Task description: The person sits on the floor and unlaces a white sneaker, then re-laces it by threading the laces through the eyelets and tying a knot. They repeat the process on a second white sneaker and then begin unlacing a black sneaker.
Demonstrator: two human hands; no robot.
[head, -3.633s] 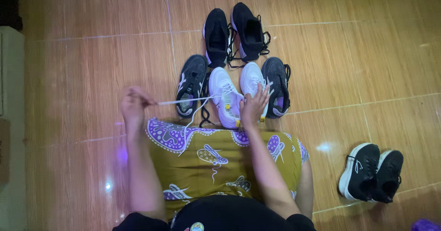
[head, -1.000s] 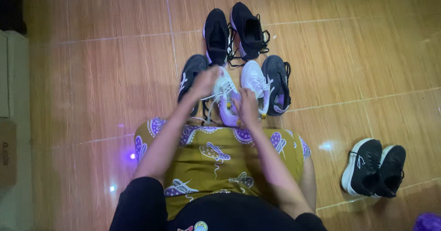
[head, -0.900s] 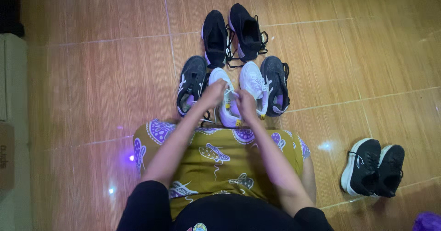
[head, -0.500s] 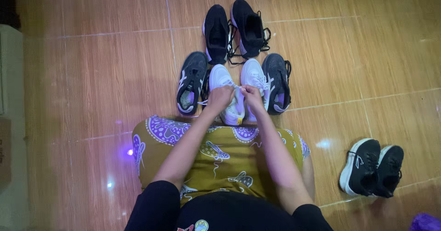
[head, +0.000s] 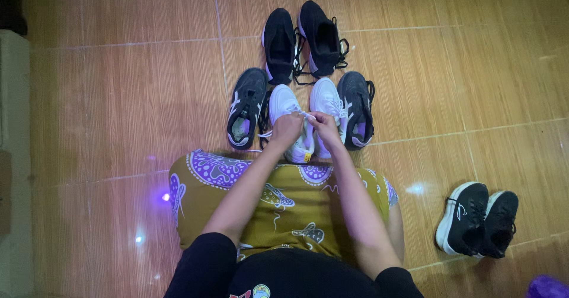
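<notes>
Setting: home interior, floor level — likely a living space.

Glossy wood-look floor tiles (head: 118, 96) with pale grout lines, lamp glare on them. Several pairs of worn sneakers sit straight on the floor — a black pair (head: 302, 40), a dark grey pair (head: 246, 108), a white pair (head: 308, 111), another black pair (head: 477, 221) off to one side. Person sits on the floor in a patterned yellow skirt (head: 278, 200). Pale furniture edge (head: 15, 126) at one side.

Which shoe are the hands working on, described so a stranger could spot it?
On the wood-look tile floor, a cluster of shoes sits just beyond the patterned skirt. Among them, it is the left-hand white sneaker, under both hands pinching its lace; its white twin lies untouched, flanked by dark shoes.
</notes>
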